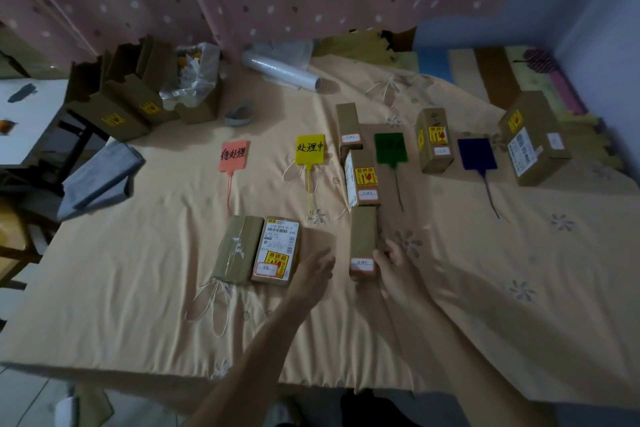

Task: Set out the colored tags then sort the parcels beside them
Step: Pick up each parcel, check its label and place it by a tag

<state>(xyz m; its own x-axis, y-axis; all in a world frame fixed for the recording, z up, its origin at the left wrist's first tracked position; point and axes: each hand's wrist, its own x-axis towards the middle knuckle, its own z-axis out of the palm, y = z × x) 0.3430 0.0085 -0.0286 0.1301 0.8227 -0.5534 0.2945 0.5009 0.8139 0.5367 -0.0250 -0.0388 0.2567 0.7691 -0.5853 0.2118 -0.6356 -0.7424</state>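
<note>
Four tags lie in a row on the cloth: pink tag (234,155), yellow tag (310,148), green tag (390,147), blue tag (477,153). Three brown parcels form a column between yellow and green: far parcel (348,126), middle parcel (362,178), near parcel (362,241). My right hand (394,265) rests against the near parcel's right side, fingers curled on it. My left hand (313,270) hovers open beside two parcels (258,250) lying below the pink tag. One parcel (434,139) stands right of green, a bigger one (533,137) right of blue.
Open cardboard boxes (128,104) and a plastic bag (194,74) sit at the back left. A film roll (282,70) and a tape roll (239,113) lie near the curtain. A folded grey cloth (98,177) hangs off the left edge.
</note>
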